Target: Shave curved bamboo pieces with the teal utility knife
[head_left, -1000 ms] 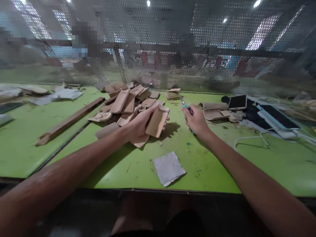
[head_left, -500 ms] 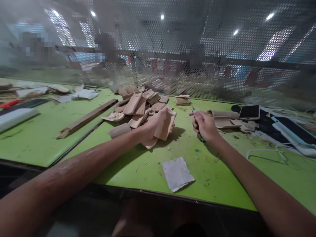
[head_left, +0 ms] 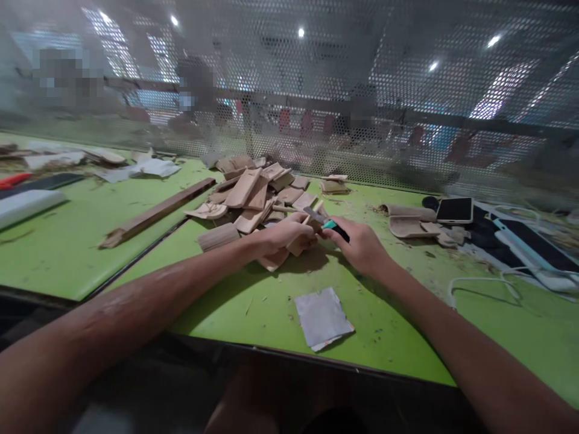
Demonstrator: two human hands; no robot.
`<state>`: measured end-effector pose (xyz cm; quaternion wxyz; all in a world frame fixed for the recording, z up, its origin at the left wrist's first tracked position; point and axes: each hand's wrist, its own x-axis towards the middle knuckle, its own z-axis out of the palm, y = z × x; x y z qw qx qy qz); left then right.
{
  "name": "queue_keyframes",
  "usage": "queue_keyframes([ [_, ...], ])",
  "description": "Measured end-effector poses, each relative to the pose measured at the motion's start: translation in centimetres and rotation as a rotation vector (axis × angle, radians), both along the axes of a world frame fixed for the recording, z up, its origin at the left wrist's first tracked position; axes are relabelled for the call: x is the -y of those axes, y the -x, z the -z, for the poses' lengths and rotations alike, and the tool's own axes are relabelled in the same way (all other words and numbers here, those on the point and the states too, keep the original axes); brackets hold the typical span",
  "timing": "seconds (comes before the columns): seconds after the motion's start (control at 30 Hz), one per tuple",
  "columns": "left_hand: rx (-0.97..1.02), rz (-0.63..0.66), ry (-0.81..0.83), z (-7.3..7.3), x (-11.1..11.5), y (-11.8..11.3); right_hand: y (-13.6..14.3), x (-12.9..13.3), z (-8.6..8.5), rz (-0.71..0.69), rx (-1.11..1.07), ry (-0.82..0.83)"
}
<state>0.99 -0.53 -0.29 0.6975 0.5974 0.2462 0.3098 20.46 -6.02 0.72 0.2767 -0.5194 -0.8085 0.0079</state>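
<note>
Close in front of the pile of curved wooden pieces (head_left: 246, 191), my left hand (head_left: 286, 232) is closed around a flat brown piece of wood (head_left: 297, 245), partly hidden by the fingers. My right hand (head_left: 363, 242) grips a knife (head_left: 336, 230) with a teal and black handle. Its grey blade points left, at the upper edge of the held piece. Whether blade and wood touch I cannot tell. Below my left hand another wooden piece (head_left: 272, 259) lies on the green table (head_left: 257, 313).
A long wooden strip (head_left: 156, 214) lies left, beside the table seam. A folded grey paper (head_left: 323, 318) is near the front edge. Curved pieces (head_left: 409, 220), a phone (head_left: 455, 210) and a white cable (head_left: 484, 281) lie right. A perforated metal screen (head_left: 312, 132) stands behind.
My right hand has moved left with the knife, bringing the blade to the wood. My left hand has turned the piece, so less of its flat face shows.
</note>
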Motion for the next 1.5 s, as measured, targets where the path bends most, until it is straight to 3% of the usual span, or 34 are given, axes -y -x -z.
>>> queue_keyframes([
  [0.2,-0.045,0.036,0.014,-0.5,0.4,0.2,0.1,-0.1,0.5,0.172,0.201,-0.125],
  [0.43,-0.114,0.042,0.029,-0.8,0.7,0.5,-2.2,-1.4,0.6,0.332,0.165,-0.188],
  [0.57,-0.097,0.062,0.026,-0.6,0.6,0.6,-2.9,-1.7,0.2,0.263,0.068,-0.172],
  [0.8,-0.129,-0.062,-0.039,-0.7,0.8,0.2,0.0,-0.4,0.1,0.026,0.103,-0.020],
  [1.0,-0.104,-0.077,-0.073,-1.1,1.2,0.0,0.2,-0.3,0.4,0.028,0.120,-0.067],
  [1.23,-0.093,-0.039,-0.037,-0.5,0.8,-0.1,0.0,-0.4,0.4,0.097,0.137,-0.120],
  [1.5,-0.060,-0.013,-0.049,-0.5,0.8,-0.1,-0.1,-0.4,0.2,0.146,0.132,-0.098],
])
